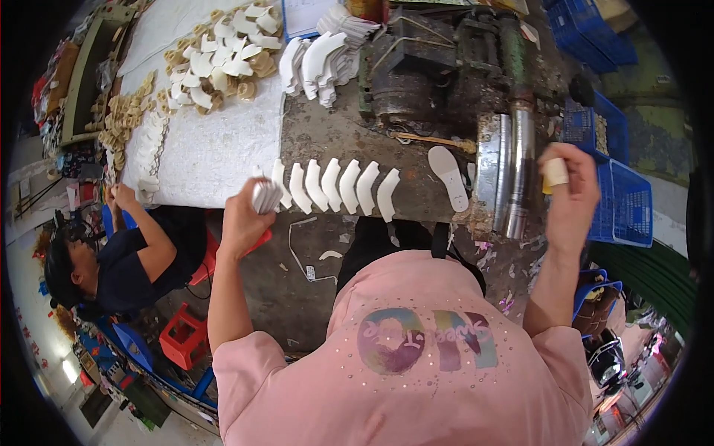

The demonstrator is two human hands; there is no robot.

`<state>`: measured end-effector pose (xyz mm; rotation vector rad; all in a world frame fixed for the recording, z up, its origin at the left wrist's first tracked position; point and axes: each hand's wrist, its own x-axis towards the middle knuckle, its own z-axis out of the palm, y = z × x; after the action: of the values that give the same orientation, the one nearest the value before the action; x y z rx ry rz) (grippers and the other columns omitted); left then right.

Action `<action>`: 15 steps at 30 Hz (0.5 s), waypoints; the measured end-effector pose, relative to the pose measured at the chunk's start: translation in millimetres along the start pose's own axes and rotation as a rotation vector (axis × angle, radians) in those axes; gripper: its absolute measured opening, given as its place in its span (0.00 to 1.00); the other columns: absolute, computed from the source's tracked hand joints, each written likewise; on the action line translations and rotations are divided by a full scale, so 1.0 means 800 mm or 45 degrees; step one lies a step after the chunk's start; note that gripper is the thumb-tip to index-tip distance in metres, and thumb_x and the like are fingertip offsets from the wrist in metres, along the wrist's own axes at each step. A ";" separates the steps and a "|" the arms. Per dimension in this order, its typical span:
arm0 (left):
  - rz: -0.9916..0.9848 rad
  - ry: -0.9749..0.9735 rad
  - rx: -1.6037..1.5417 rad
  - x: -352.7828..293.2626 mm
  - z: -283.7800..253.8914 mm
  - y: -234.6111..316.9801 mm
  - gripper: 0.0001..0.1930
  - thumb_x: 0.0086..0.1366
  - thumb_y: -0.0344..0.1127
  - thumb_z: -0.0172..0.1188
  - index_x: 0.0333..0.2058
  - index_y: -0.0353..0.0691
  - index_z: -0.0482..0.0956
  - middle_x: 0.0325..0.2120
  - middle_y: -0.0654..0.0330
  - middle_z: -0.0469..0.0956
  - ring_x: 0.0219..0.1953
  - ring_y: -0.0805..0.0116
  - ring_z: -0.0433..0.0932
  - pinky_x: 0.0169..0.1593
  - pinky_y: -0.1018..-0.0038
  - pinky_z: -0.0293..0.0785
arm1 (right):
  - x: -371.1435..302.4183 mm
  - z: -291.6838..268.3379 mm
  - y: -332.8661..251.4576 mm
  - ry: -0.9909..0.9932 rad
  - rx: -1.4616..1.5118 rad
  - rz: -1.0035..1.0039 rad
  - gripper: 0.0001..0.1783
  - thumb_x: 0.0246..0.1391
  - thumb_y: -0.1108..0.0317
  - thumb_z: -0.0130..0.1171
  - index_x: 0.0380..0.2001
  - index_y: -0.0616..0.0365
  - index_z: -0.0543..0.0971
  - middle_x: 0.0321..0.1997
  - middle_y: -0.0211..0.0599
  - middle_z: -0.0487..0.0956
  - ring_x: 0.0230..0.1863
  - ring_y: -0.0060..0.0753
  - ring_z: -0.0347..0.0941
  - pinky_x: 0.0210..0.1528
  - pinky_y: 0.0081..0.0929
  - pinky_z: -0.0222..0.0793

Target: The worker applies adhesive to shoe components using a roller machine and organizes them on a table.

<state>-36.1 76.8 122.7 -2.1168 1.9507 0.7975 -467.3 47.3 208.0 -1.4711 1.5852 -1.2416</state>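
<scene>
Here, starting at nine o'clock, I am seeing a co-worker (pixel 111 260) in a dark shirt sitting beside the bench, one hand reaching up to the edge of the white table cover (pixel 208 149). A red plastic stool (pixel 182 336) is standing on the floor below that person, at about eight o'clock.

Moving right, my left hand (pixel 249 215) is closing around a small stack of white curved shoe pieces (pixel 266 195), fingers wrapped tight on them, just at the left end of a row of white curved pieces (pixel 338 186) that is lying fanned along the bench edge near the centre. Up at eleven o'clock, a heap of white and tan cut pieces (pixel 216 59) is spreading over the cover, and a pile of white curved pieces (pixel 320 63) is lying at twelve.

Right of the row, a white insole (pixel 448 177) is lying flat on the dark bench beside the metal rollers (pixel 513 171) of a grimy machine (pixel 446 67). At three o'clock my right hand (pixel 571 197) is gripping a small cream roll (pixel 554 173), fingers clamped on it, raised just right of the rollers. Blue plastic crates (pixel 625 201) are standing beyond it.
</scene>
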 end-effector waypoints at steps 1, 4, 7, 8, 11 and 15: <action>0.119 0.184 -0.443 0.000 -0.011 0.028 0.26 0.40 0.23 0.62 0.44 0.39 0.71 0.34 0.54 0.79 0.35 0.57 0.79 0.39 0.66 0.74 | -0.006 0.015 -0.009 -0.090 -0.025 -0.022 0.11 0.50 0.80 0.51 0.38 0.61 0.74 0.35 0.31 0.75 0.38 0.21 0.71 0.41 0.18 0.66; 0.345 0.230 -1.763 -0.005 -0.028 0.143 0.28 0.40 0.19 0.62 0.45 0.34 0.67 0.38 0.53 0.77 0.41 0.64 0.77 0.46 0.70 0.74 | -0.018 0.072 -0.022 -0.408 -0.122 -0.387 0.12 0.43 0.77 0.60 0.35 0.59 0.75 0.35 0.36 0.73 0.38 0.37 0.69 0.41 0.29 0.65; 0.566 0.062 -2.138 -0.012 -0.006 0.221 0.34 0.41 0.20 0.63 0.49 0.38 0.60 0.44 0.45 0.73 0.45 0.57 0.76 0.46 0.67 0.76 | -0.041 0.110 -0.026 -0.351 -0.176 -0.418 0.12 0.42 0.73 0.63 0.34 0.58 0.76 0.42 0.39 0.70 0.45 0.44 0.62 0.49 0.38 0.57; 0.617 0.032 -2.249 -0.011 0.004 0.237 0.35 0.42 0.21 0.64 0.50 0.38 0.59 0.45 0.43 0.72 0.45 0.56 0.76 0.46 0.68 0.77 | -0.046 0.117 -0.020 -0.247 -0.053 -0.391 0.12 0.43 0.72 0.62 0.34 0.57 0.76 0.41 0.38 0.70 0.44 0.43 0.62 0.49 0.38 0.56; 0.559 0.025 -2.380 -0.014 0.009 0.266 0.33 0.43 0.21 0.64 0.50 0.34 0.60 0.44 0.46 0.74 0.46 0.62 0.75 0.48 0.70 0.74 | -0.048 0.106 -0.015 -0.073 -0.156 -0.420 0.10 0.43 0.73 0.61 0.33 0.56 0.77 0.41 0.36 0.70 0.44 0.42 0.62 0.47 0.38 0.54; 0.640 0.026 -2.346 -0.017 0.012 0.283 0.33 0.46 0.21 0.64 0.51 0.34 0.59 0.44 0.45 0.74 0.46 0.62 0.76 0.47 0.70 0.75 | -0.049 0.094 -0.011 0.001 -0.278 -0.492 0.09 0.43 0.73 0.61 0.32 0.54 0.76 0.39 0.33 0.70 0.43 0.40 0.62 0.45 0.37 0.52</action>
<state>-256.6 61.6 175.3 -1.7682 1.7011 3.6112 -388.8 70.3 184.0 -1.9871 1.5205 -1.3044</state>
